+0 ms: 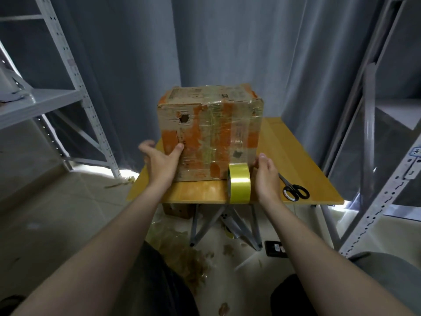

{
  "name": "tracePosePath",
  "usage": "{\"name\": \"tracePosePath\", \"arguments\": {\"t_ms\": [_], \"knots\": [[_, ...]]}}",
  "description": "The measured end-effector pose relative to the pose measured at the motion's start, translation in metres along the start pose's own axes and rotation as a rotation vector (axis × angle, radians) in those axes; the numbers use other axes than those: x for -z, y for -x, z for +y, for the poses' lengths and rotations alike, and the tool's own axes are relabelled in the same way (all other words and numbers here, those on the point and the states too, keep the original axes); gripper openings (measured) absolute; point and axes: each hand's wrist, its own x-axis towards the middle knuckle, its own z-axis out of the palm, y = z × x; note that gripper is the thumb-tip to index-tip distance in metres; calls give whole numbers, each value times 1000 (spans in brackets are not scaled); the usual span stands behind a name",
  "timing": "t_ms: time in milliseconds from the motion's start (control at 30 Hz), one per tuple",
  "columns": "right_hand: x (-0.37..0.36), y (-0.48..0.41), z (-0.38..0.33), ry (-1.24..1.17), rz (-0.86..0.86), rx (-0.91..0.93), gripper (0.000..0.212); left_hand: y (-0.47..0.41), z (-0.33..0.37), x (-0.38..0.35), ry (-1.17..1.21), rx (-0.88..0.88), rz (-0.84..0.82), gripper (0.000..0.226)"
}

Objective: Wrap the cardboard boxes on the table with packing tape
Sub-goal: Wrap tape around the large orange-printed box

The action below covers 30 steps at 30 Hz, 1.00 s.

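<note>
The cardboard box stands mid-table, streaked with clear tape. At its near-left corner is the left hand, thumb on the front face, fingers spread wide and blurred. By the near-right corner the right hand sits just beside the upright tape roll; its fingers are hidden, so I can't tell their state. Scissors lie to the right.

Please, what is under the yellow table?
Grey crossed legs, part of a second cardboard box, and tape scraps on the floor. The tabletop covers the rest of that box and the floor farther back.
</note>
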Motion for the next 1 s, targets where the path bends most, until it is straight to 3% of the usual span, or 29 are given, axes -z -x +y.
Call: {"name": "tracePosePath", "arguments": {"t_ms": [100, 233, 367, 600, 733, 900, 1000], "knots": [[-3, -4, -1, -10, -62, -46, 52, 5, -15, -11, 28, 195, -80, 52], [-7, 1, 3, -39, -60, 1, 50, 15, -8, -22, 101, 262, 68, 46], [-2, 5, 0, -126, -46, 71, 38, 17, 10, -18, 48, 215, 113, 39], [4, 25, -19, -274, -194, 208, 44, 5, 48, 7, -95, 151, 56, 14], [7, 31, -44, -274, -291, 281, 44, -2, 66, 21, -311, 138, -67, 24], [0, 27, -58, -191, -368, 401, 67, -9, 71, 29, -491, 44, -253, 39], [-8, 19, -60, -132, -365, 393, 52, -10, 66, 29, -497, -29, -275, 38]]}}
